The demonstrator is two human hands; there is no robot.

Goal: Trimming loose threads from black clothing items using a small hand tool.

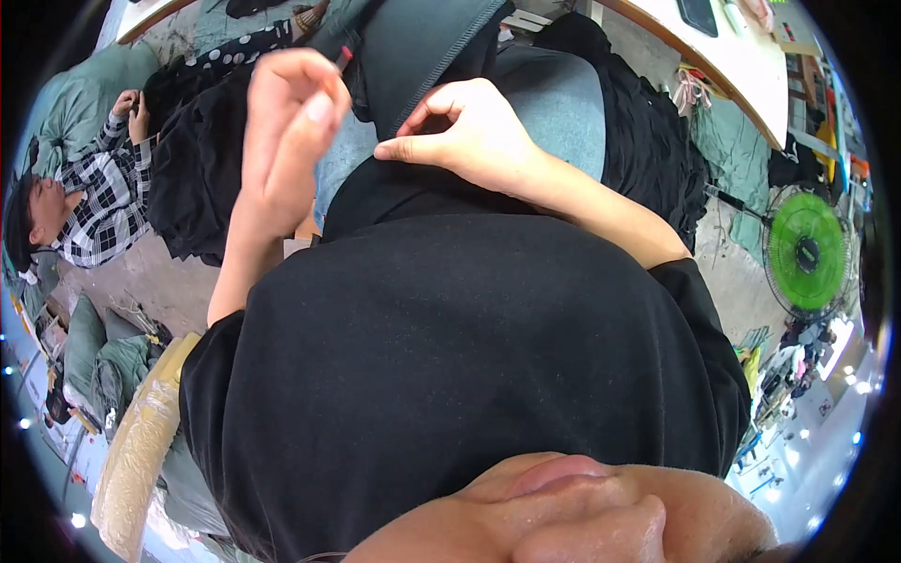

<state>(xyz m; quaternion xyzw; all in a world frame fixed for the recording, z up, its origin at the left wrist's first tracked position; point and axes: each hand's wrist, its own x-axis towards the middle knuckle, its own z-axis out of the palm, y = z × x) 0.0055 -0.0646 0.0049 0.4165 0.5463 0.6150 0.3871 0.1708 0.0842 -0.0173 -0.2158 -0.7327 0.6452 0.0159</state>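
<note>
My left hand (293, 131) is raised at the left of my lap, its fingers curled inward and somewhat blurred. A small thing with a red end (346, 54) pokes out beyond its fingers; its kind is unclear. My right hand (469, 136) bends over my lap, thumb and fingers pinched together at the edge of a dark grey fabric piece (413, 56). A stitched seam runs along that piece's right side. The cloth drapes over my knees in blue jeans (554, 108), and the two hands are apart.
Heaps of black fabric (657, 150) lie on both sides of me. White-topped tables (741, 70) stand ahead. A green fan (805, 251) is at the right, a plastic-wrapped yellowish roll (141, 450) at lower left. Another person in a checked shirt (103, 202) sits at left.
</note>
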